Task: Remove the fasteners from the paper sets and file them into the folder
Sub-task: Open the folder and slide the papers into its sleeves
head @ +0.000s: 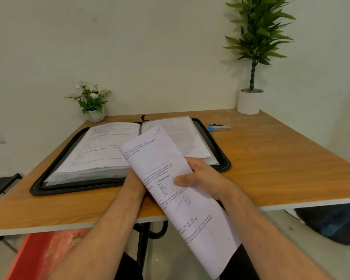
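Your right hand [202,178] held the printed paper set [170,178] in a curled grip, thumb pressed across the printed face beside the small table of percentages and fingers wrapped round the right edge behind it. Your left hand [134,179] was mostly hidden behind the same sheets; only the wrist and forearm showed, so I cannot tell whether that grip was spread or closed. The paper set was lifted clear of the counter [271,158], tilted so its top corner pointed away from you over the folder and its lower end hung past the near counter edge toward your lap (the sheets bowed slightly along their length).

Just beyond your hands lay the black zip folder [49,184], opened flat on the counter, with a thick stack of filed pages [101,150] on its left half and a thinner layer in clear sleeves on the right half. To the right of the folder, apart from it, sat a blue and silver stapler [219,127]. At the far left edge of the counter stood a small white pot of white flowers [91,100], and at the far right corner a tall green plant in a white pot [251,98], both against the pale wall.
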